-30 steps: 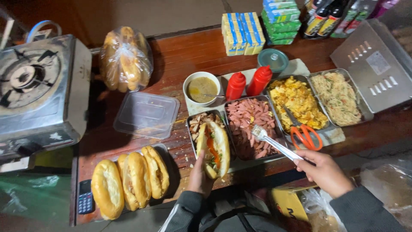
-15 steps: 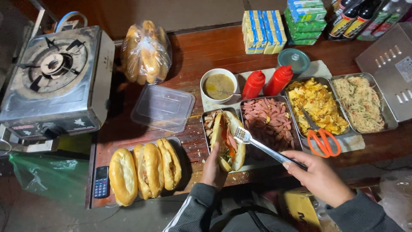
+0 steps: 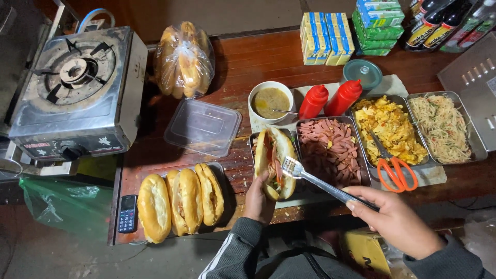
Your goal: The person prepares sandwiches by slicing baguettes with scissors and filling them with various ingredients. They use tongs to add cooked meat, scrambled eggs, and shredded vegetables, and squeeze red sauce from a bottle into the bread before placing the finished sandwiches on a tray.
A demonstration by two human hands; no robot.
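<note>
Right hand [image 3: 395,219]: grip closed on the handle end of metal tongs [image 3: 320,182]; tong tips sit at the open cut of the filled sandwich [image 3: 274,163], touching the filling.

Left hand [image 3: 257,199]: grip wrapped around the near end of the same sandwich from below, holding it split side up, over the near tray edge.

Sandwich: long roll, slit open, with reddish and green filling visible inside. It lies just left of the tray of sliced pink sausage [image 3: 333,150].

Right of the sausage: tray of yellow scrambled egg [image 3: 390,126] with orange-handled scissors [image 3: 395,170] resting on its near edge, then a tray of shredded noodles or salad [image 3: 444,126].

Behind the trays: two red squeeze bottles [image 3: 330,99], and a bowl of brown sauce [image 3: 270,101] with a spoon in it.

Left on the counter [image 3: 258,57]: clear plastic lid [image 3: 202,126], three filled rolls [image 3: 181,200] side by side, a small keypad phone [image 3: 127,213], bagged bread [image 3: 183,59], and a gas stove [image 3: 77,93] at the far left.
</note>
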